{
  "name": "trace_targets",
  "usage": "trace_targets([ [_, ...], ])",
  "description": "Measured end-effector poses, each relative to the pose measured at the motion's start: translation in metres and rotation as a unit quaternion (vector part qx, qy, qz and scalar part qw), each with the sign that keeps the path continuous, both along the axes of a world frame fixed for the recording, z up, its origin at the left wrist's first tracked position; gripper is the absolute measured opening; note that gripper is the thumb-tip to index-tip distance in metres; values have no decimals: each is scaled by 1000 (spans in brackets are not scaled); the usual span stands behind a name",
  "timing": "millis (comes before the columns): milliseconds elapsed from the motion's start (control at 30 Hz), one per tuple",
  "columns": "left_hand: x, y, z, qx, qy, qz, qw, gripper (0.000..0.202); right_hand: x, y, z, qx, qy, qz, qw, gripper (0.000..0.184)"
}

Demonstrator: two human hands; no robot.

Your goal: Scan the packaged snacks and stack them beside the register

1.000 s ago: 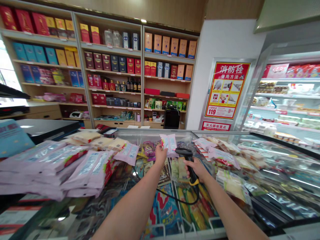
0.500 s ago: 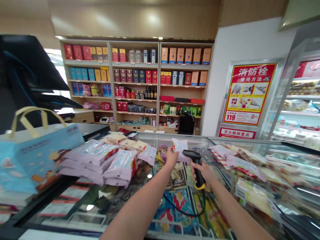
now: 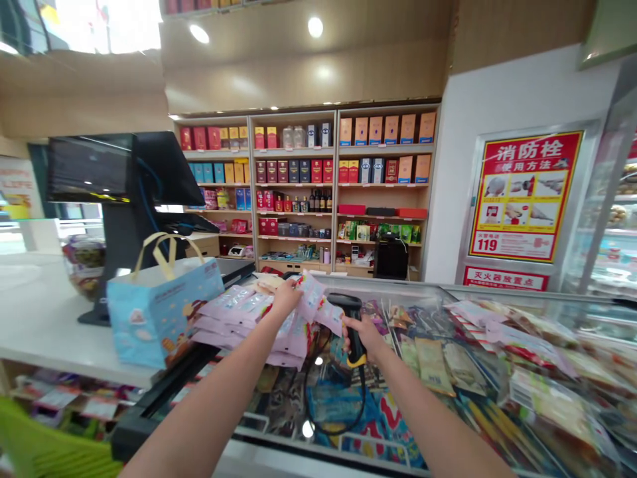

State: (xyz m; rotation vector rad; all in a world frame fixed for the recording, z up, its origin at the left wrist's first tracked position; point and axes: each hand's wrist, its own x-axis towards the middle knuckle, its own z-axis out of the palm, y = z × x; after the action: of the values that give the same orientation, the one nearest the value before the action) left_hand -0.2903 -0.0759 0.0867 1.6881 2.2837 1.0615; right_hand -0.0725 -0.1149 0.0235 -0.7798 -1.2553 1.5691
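Here, the right hand (image 3: 363, 336) curls its fingers (image 3: 347, 330) shut around a black barcode scanner (image 3: 354, 338), whose long axis stands nearly upright, with its head pointing left. Just left of that scanner, the left hand (image 3: 286, 297) pinches a pink packet (image 3: 312, 297) between its fingers (image 3: 297, 284), above a stack of pink packets (image 3: 249, 325).

The print on the pink packet (image 3: 311, 299) beside the left hand (image 3: 286, 297) was too small to read, and the labels on the shelf boxes (image 3: 383, 131) were too blurred to make out. The right hand's fingers (image 3: 347, 330) hid part of the barcode scanner's grip (image 3: 356, 350). The picture's lower left corner cut off a green basket (image 3: 40, 438).
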Motion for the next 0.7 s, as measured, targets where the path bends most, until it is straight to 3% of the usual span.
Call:
trace_targets([
  [67,-14,-7,5,-11,98,18,995,33,-12,-2,0,2,-5,10,1000,36],
  [133,-14,-12,4,25,188,13,982,37,-18,-2,-2,3,-14,15,1000,37],
  [233,10,-9,-3,77,262,-52,961,38,-12,0,-5,4,-19,8,1000,37],
  [367,72,12,-19,42,282,-137,949,34,24,7,-6,-4,-30,-37,999,36],
  [500,127,38,-41,-11,267,-167,949,34,74,13,-11,-2,-44,-106,993,38],
  [600,139,53,-59,-46,260,-170,949,53,104,16,-25,-1,-53,-135,989,40],
  [700,124,62,-75,-100,260,-149,949,61,121,22,-39,-6,-57,-159,986,37],
])
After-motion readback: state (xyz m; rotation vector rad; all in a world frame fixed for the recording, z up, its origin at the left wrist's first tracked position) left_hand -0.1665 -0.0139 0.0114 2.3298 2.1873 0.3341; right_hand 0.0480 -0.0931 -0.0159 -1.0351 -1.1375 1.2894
